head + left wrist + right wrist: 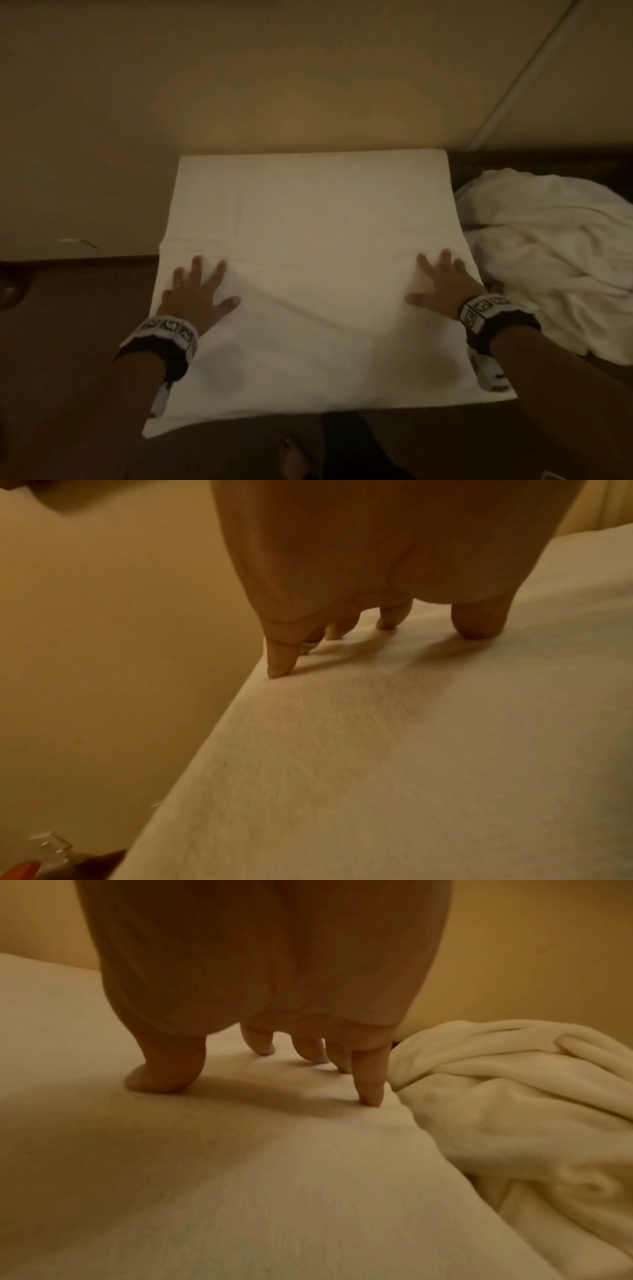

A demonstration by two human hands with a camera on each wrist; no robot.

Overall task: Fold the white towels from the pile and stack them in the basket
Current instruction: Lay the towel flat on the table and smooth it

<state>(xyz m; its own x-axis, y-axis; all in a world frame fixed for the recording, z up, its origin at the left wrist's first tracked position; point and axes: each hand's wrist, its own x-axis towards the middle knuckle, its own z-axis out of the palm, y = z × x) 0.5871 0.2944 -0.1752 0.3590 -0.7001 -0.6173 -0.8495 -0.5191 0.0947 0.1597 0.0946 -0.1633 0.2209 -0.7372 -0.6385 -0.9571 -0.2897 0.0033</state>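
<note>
A white towel (pixel 315 246) lies spread flat in front of me on a dark surface, its far edge against the wall. My left hand (pixel 198 291) presses flat on its left side, fingers spread. My right hand (pixel 442 284) presses flat on its right side in the same way. The left wrist view shows the left hand (pixel 342 631) with fingertips down on the towel (pixel 377 750) near its left edge. In the right wrist view the right hand (pixel 274 1064) has its fingertips on the towel (pixel 240 1177) beside the pile of crumpled white towels (pixel 514 1110). No basket is in view.
The pile of white towels (pixel 555 257) lies to the right, touching the spread towel's right edge. A beige wall (pixel 274 85) stands right behind. A dark floor or surface (pixel 68 308) lies to the left. An orange object (pixel 20 869) shows low in the left wrist view.
</note>
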